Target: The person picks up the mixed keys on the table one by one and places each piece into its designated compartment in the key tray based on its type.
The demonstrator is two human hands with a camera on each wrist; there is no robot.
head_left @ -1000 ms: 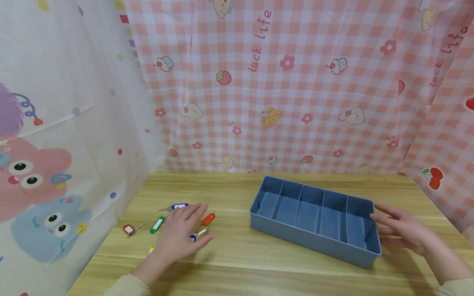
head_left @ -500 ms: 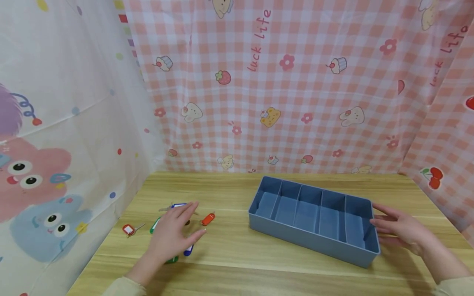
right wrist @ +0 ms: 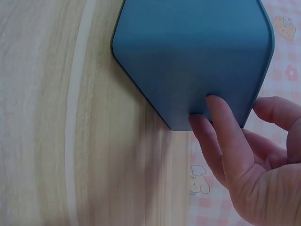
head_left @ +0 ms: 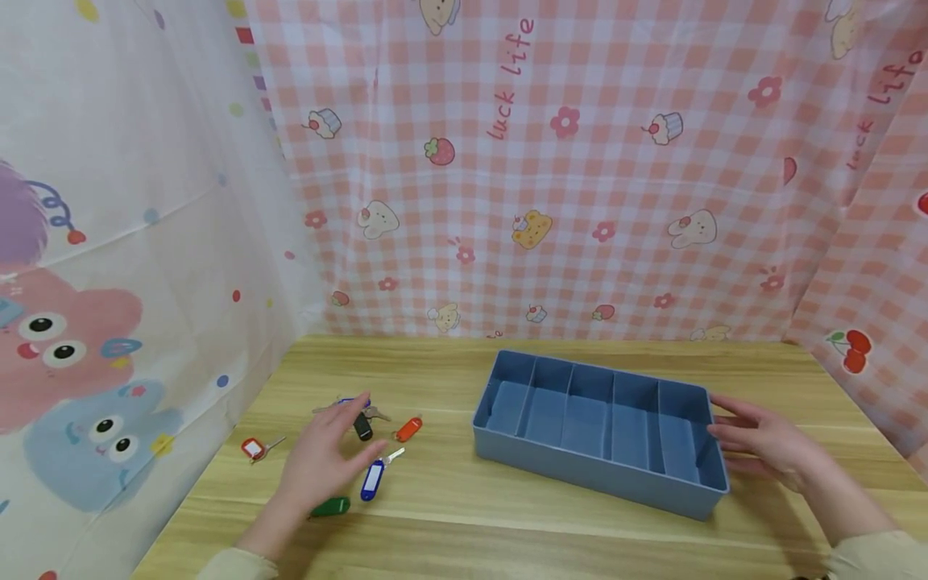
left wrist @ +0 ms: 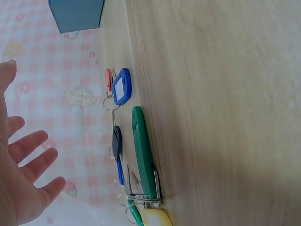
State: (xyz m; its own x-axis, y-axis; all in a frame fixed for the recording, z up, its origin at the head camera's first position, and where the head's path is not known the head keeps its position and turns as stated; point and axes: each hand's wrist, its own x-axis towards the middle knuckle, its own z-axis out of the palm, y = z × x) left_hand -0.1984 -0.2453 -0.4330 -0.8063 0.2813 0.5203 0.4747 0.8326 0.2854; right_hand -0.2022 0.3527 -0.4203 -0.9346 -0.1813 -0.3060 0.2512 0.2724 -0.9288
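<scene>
The blue-grey divided box (head_left: 594,474) stands on the table, its compartments bare. My right hand (head_left: 776,451) is at the box's right end. In the right wrist view, fairly straight fingers (right wrist: 230,136) touch the end wall, and another fingertip is by the rim. My left hand (head_left: 319,459) hovers, fingers spread and holding nothing, over keys with plastic tags. Near it lie a blue key tag (head_left: 373,481), a green key tag (head_left: 332,507) and a black key tag (head_left: 362,426). A yellow tag (left wrist: 157,218) shows only in the left wrist view.
An orange-red key tag (head_left: 409,428) lies between the left hand and the box. Further left is a red key tag (head_left: 253,449) with a white label. Another blue tag (head_left: 355,400) is partly hidden behind the left hand. Printed cloth (head_left: 580,177) hangs behind the wooden table (head_left: 507,532).
The box has slid a little to the left, with my right hand following against its end. My left hand has drawn back left, uncovering the blue, black and green tags.
</scene>
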